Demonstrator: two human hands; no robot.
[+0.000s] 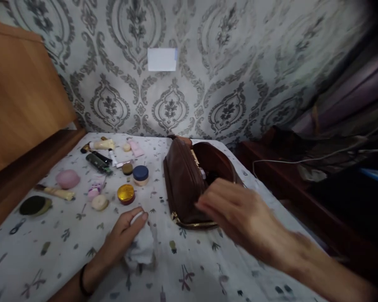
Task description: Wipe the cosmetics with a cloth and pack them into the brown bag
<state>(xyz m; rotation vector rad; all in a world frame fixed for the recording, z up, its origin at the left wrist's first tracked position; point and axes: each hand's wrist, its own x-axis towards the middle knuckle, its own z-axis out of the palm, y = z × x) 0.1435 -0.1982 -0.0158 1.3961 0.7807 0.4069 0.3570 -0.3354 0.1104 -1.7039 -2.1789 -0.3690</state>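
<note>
On bed centre: left hand grips white cloth; right hand, fingers spread, blurred, over brown pouch at 1 o'clock — steady pouch first.

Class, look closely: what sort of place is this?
Probably a bedroom: a printed bedsheet covers a bed, patterned wallpaper lines the wall, and cosmetics such as a blue-lidded jar lie beside an open brown pouch.
</note>
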